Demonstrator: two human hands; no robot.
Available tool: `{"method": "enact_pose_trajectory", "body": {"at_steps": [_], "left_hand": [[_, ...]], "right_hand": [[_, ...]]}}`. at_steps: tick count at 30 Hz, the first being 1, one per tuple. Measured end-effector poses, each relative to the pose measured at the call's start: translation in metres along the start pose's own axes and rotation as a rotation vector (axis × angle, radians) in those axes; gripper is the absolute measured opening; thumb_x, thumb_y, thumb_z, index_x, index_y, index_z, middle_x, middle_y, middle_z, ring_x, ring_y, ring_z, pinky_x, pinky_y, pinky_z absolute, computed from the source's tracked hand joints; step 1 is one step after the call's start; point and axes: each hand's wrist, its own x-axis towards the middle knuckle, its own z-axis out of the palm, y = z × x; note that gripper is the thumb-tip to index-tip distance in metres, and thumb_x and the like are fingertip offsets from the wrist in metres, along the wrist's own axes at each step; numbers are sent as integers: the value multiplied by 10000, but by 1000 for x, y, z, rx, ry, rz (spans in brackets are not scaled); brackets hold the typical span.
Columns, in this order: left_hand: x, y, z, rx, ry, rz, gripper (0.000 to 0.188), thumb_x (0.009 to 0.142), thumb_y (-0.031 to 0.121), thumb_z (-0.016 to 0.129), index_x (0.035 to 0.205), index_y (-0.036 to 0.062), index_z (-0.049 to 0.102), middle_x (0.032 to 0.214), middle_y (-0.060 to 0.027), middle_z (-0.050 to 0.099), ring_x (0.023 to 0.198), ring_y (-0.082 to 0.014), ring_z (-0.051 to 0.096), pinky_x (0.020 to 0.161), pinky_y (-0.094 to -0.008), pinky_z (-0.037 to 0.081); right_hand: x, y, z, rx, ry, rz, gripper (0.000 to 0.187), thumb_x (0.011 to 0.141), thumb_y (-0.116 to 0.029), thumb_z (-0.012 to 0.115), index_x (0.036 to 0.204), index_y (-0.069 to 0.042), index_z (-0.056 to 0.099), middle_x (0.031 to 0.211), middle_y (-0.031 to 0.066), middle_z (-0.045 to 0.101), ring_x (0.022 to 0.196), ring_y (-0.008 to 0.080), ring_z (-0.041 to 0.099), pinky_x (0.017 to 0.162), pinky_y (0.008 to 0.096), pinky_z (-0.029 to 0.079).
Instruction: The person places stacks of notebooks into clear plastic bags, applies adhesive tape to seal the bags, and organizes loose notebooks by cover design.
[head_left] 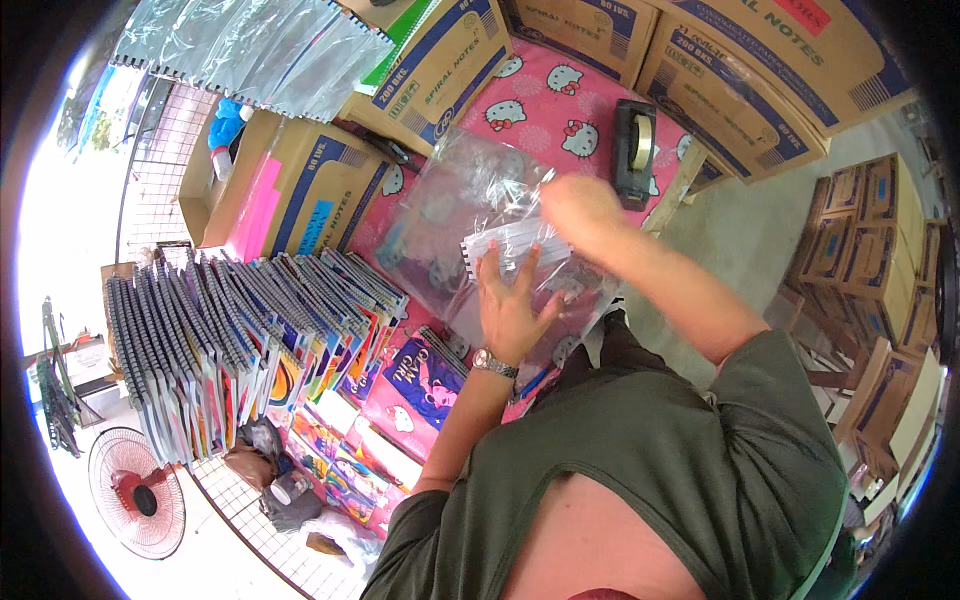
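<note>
My left hand, a metal watch on its wrist, lies with fingers spread on a spiral notebook inside clear plastic. The notebook's white face and black coil edge show beyond the fingertips. My right hand is over the notebook's far right end, beside the plastic; motion smears its fingers, and what they hold, if anything, cannot be made out. Clear plastic sleeves spread out on the pink table cover under and beyond the notebook. A black tape dispenser with a roll of tape stands right of my right hand.
A long row of spiral notebooks leans at the left. Wrapped notebooks lie on top of cartons at the far left. Cardboard boxes border the far side, with more stacked at the right. A purple-covered notebook lies near my left forearm.
</note>
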Motion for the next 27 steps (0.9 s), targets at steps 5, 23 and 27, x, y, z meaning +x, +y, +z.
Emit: {"method": "enact_pose_trajectory", "body": {"at_steps": [5,23,27], "left_hand": [[2,-2,-7,-17,-33,11,770,691,390,765,1362,123,497,1357,-339,327,1323,-490,279,1103,-564,246],[2,-10,-3,-38,74,64,607,665,150,782,1220,51,558,1293,-267,372,1287,-466,372,1048,-501,373],[11,-38,-49,11,-60,365,318,693,89,745,1001,73,667,1192,-145,512,1254,-368,465,982,-455,428]], "right_hand": [[-16,-25,-37,647,30,-226,228,823,-226,699,816,-26,589,720,135,638,659,306,610,622,393,472],[-14,-36,22,-10,48,-21,271,811,-263,661,877,-1,634,856,186,660,820,329,665,704,424,541],[-17,-19,16,36,249,90,509,790,-440,694,998,12,587,948,205,646,874,359,649,756,442,528]]}}
